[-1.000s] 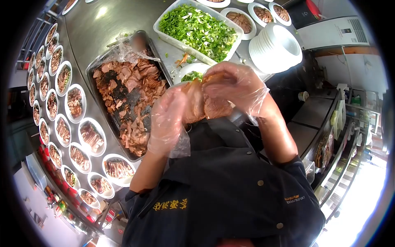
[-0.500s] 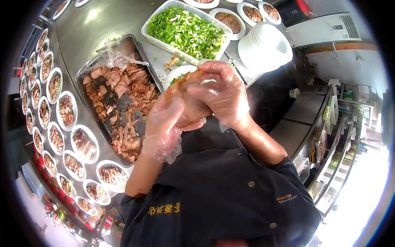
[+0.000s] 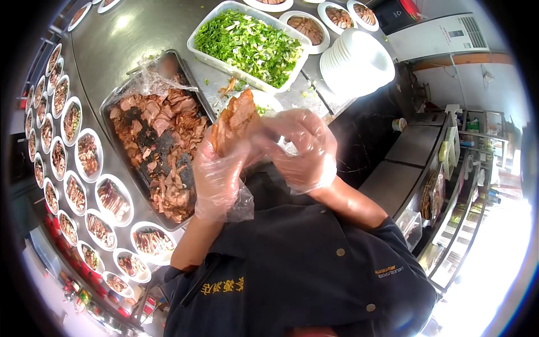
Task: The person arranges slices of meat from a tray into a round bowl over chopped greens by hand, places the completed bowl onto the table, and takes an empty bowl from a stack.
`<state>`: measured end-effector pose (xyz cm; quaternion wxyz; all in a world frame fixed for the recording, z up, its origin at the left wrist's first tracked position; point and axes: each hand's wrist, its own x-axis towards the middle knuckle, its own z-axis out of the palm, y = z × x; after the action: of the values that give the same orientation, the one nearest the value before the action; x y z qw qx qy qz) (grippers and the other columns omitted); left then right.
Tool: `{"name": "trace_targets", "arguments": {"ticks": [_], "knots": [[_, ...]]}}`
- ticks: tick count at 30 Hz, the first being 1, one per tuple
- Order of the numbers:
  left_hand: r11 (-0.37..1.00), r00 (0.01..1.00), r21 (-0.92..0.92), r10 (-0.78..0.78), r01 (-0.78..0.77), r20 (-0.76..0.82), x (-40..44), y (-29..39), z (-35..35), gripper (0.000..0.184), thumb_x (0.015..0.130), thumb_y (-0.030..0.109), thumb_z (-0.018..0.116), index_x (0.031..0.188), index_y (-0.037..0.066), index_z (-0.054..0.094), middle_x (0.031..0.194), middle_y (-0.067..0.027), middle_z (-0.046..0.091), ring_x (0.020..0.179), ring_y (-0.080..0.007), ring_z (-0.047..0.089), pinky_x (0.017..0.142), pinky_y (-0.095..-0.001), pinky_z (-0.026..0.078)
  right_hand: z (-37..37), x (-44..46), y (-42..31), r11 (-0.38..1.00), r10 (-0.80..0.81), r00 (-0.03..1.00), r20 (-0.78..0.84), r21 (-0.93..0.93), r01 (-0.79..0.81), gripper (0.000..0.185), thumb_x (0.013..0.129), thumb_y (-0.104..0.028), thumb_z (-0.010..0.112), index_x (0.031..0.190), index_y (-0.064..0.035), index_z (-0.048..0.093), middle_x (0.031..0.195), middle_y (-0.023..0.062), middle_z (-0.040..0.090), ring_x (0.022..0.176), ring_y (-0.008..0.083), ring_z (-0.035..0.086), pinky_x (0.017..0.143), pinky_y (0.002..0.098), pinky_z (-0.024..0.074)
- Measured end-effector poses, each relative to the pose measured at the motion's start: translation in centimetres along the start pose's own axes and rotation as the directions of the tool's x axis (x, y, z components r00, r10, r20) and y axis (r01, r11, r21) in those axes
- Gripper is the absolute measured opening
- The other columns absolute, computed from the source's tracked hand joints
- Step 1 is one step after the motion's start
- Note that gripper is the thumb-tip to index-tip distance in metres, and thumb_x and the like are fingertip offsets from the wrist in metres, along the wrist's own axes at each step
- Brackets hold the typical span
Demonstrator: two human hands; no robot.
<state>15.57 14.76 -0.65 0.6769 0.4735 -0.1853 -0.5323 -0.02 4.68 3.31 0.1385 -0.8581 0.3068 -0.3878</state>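
My left hand (image 3: 220, 175), in a clear plastic glove, is closed round a slice of cooked, browned meat (image 3: 234, 121) that stands up out of its grip. My right hand (image 3: 306, 150), gloved the same way, has its fingers pinched together at the right side of the meat. Blur hides what those fingertips hold, if anything. Behind the meat sits a white bowl (image 3: 270, 101) with chopped greens in it, partly covered by my hands. To the left, a dark tray (image 3: 203, 96) holds many loose slices and scraps of meat, with crumpled plastic wrap at its far end.
A white tub (image 3: 240, 78) of chopped green onions stands beyond my hands. Right of it is a stack of white bowls (image 3: 359, 64). Rows of white dishes (image 3: 114, 199) with sliced meat line the steel table's left side; several more stand at the back.
The meat has come upright in my left hand. My right hand has moved slightly down, its fingers drawing away from the top of the meat. The view has shifted a little.
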Motion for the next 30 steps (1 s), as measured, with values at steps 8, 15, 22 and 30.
{"name": "trace_targets", "arguments": {"ticks": [8,15,22,30], "knots": [[0.996,0.999,0.075,0.048,-0.049,0.013,-0.4,0.0,0.3,0.054,0.100,-0.005,0.074,0.151,-0.006,0.057,0.127,-0.0072,0.072,0.111,-0.0117,0.067,0.096,-0.0290,0.057,-0.3,0.2,-1.6,0.813,0.481,0.849,0.217,0.253,-0.525,0.034,0.081,-0.002,0.093,0.111,-0.0080,0.076,0.095,0.0046,0.074,0.082,0.0185,0.075,0.073,0.0327,0.0609],[0.994,0.992,0.018,0.107,-0.108,0.063,-0.4,0.1,0.4,0.052,0.101,-0.003,0.072,0.150,-0.008,0.056,0.132,-0.0089,0.070,0.116,-0.0138,0.068,0.099,-0.0294,0.056,-0.3,-0.2,-0.7,0.933,0.183,0.975,0.127,0.290,-0.213,0.029,0.085,-0.002,0.092,0.107,-0.0057,0.075,0.102,0.0076,0.078,0.085,0.0175,0.076,0.077,0.0311,0.0612],[0.999,0.999,0.029,-0.021,0.020,0.048,-0.5,0.2,0.4,0.044,0.105,0.002,0.070,0.147,-0.006,0.060,0.128,-0.0102,0.072,0.113,-0.0146,0.070,0.098,-0.0303,0.059,0.1,-1.3,-0.3,0.492,0.465,0.808,0.361,0.654,-0.575,0.028,0.098,0.000,0.082,0.122,-0.0052,0.069,0.104,0.0050,0.077,0.087,0.0115,0.074,0.073,0.0292,0.0620],[0.994,0.994,-0.032,-0.104,0.105,0.029,-0.6,0.5,0.9,0.043,0.107,0.001,0.067,0.148,-0.005,0.058,0.129,-0.0113,0.071,0.112,-0.0189,0.073,0.090,-0.0394,0.071,-1.4,-0.5,0.4,0.359,0.402,0.731,0.551,0.640,-0.679,0.048,0.102,0.003,0.073,0.149,-0.0059,0.062,0.104,0.0036,0.074,0.088,0.0091,0.068,0.080,0.0300,0.0592]]}}
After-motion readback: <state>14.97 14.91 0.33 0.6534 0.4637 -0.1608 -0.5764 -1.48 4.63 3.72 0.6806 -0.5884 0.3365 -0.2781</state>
